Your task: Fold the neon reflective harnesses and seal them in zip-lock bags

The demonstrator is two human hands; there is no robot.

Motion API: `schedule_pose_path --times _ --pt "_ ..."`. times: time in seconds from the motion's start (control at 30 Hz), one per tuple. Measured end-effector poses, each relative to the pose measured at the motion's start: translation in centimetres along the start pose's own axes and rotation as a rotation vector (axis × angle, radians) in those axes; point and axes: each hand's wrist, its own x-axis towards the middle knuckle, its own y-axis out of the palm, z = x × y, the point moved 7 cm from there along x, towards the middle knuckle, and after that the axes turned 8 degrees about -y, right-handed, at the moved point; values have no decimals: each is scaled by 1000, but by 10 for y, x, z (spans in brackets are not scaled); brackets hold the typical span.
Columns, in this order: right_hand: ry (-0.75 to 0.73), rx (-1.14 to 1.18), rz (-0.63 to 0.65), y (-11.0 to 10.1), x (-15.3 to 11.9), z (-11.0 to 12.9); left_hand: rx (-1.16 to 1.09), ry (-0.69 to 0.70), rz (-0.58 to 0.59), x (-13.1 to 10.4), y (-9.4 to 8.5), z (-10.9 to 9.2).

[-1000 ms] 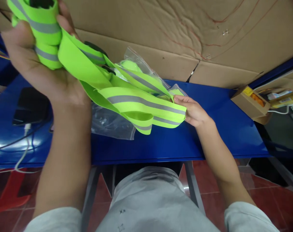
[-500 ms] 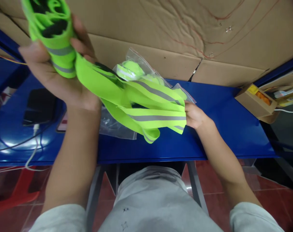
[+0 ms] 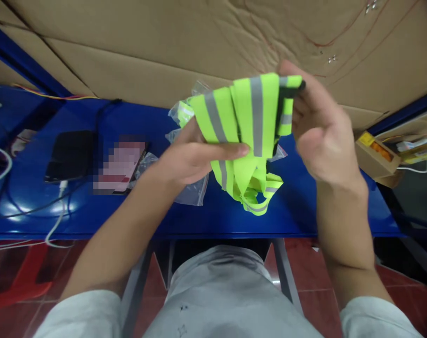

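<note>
A neon-yellow reflective strap bundle (image 3: 248, 117) with grey stripes and black parts is held up in front of me over the table. My left hand (image 3: 195, 157) grips its left side, thumb lying across the front. At its upper right edge, my right hand (image 3: 315, 122) has its fingers on the black end of the strap, partly behind it. Loose loops hang below the bundle. Clear plastic bags (image 3: 194, 192) lie beneath and behind, one with more neon material (image 3: 185, 112) inside.
On the blue table (image 3: 291, 216), a black device (image 3: 71, 155) with a white cable and a phone (image 3: 122, 164) lie at left. A small cardboard box (image 3: 377, 152) stands at right. Cardboard panels (image 3: 129, 65) rise along the back.
Both hands have come closer together. The rolled bundle left the upper left and is now at the middle, folded with its stripes upright. My right hand has risen to its upper right edge.
</note>
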Motion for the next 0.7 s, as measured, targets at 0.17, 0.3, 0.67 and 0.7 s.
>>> schedule_pose_path --times 0.17,0.3,0.67,0.7 --pt "44 -248 82 10 20 19 -57 -68 75 10 14 11" --pt "48 -191 -93 6 18 9 -162 -150 199 16 18 24" --pt "-415 -445 -67 8 -4 5 -276 -341 25 17 14 68" --pt "-466 -466 21 13 -10 3 -307 -368 24 16 12 74"
